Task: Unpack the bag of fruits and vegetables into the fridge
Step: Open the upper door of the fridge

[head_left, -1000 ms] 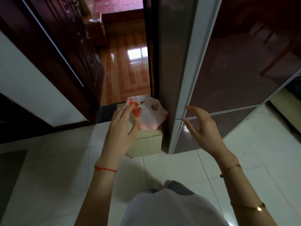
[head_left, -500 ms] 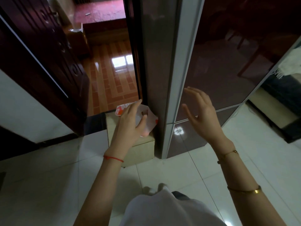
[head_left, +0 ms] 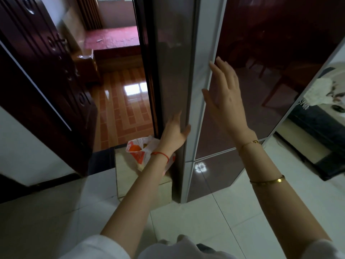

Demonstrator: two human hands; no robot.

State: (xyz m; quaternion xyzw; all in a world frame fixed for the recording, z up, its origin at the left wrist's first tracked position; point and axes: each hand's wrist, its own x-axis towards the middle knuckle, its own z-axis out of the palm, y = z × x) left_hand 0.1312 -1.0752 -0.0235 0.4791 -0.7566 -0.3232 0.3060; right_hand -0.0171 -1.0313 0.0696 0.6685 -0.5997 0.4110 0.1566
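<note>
Since the earlier frames both hands have left the white and orange plastic bag (head_left: 142, 151) and risen to the tall dark glossy fridge (head_left: 252, 53). The left hand (head_left: 174, 132) now lies with loose, open fingers on the fridge's side corner at centre frame; the right hand (head_left: 225, 94) is flat and open at the silver door edge (head_left: 204, 62). The bag sits alone on the small beige box (head_left: 149, 186), lower centre, beside the fridge. I think the door could slip, since no finger hooks its edge yet, and an unattended bag may topple.
</note>
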